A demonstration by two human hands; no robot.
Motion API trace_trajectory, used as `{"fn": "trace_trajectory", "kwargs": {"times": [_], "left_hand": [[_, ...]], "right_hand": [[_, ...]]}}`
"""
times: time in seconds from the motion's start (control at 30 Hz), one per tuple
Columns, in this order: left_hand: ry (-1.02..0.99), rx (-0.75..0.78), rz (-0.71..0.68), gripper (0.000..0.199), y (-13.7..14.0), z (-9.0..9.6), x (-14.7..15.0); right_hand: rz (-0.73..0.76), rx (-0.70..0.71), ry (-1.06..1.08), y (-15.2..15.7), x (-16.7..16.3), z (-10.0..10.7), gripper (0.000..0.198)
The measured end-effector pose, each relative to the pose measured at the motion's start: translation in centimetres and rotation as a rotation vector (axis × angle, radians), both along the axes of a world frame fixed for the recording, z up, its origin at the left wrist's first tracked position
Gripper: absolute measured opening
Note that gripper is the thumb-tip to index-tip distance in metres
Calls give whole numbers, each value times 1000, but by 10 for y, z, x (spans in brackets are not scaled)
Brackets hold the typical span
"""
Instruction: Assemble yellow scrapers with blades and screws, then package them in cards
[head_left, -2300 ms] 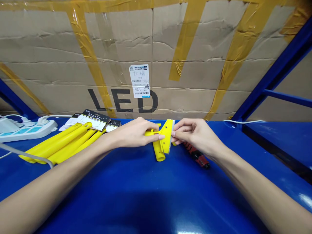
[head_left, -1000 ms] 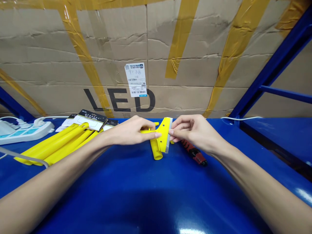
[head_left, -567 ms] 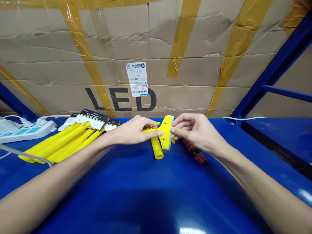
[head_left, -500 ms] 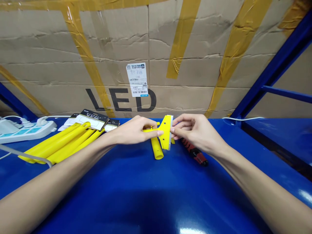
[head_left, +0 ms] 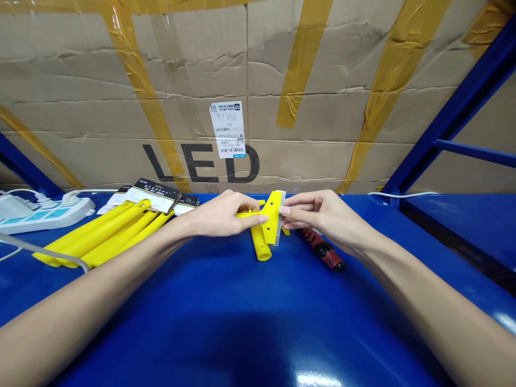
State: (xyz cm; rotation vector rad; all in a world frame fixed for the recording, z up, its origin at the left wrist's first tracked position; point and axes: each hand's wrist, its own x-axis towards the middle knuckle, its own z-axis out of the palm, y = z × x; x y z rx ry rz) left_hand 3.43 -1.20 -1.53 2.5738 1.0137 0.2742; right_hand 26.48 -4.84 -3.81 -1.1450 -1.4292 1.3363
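My left hand [head_left: 226, 215] pinches the narrow neck of a yellow scraper head [head_left: 272, 219], holding it above the table with its broad edge facing right. A pale, see-through strip [head_left: 279, 228] runs along that edge, and the fingertips of my right hand [head_left: 314, 215] are closed on it. Beneath the scraper head, a yellow tube handle [head_left: 262, 248] lies on the table, partly covered. A red and black screwdriver-like tool [head_left: 328, 257] rests just below my right hand, its far end hidden.
On the left, several yellow handles [head_left: 108, 236] lie together by black and white cards [head_left: 155, 192]. A white power strip [head_left: 56, 215] with plugs and a grey cable sits beyond them. A large cardboard box [head_left: 314, 150] stands behind the blue table [head_left: 226, 312], between blue frame posts.
Both hands keep their grip on the scraper head, which has tilted very slightly. The whole view has shifted a little.
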Motion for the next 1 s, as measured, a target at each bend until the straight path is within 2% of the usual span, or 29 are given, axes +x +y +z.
{"fn": "trace_trajectory", "kwargs": {"times": [0.17, 0.4, 0.7, 0.87, 1.0], "left_hand": [[-34, 32, -7, 47, -4, -1, 3], [-36, 99, 38, 54, -6, -2, 8], [27, 78, 6, 45, -6, 0, 6], [-17, 106, 23, 51, -7, -2, 7], [-61, 31, 12, 52, -8, 0, 8]], "right_hand": [[-34, 90, -16, 3, 2, -6, 36], [-19, 170, -36, 5, 1, -8, 33], [-6, 138, -83, 3, -1, -10, 34], [1, 181, -82, 3, -1, -8, 35], [14, 238, -55, 2, -1, -6, 34]]}}
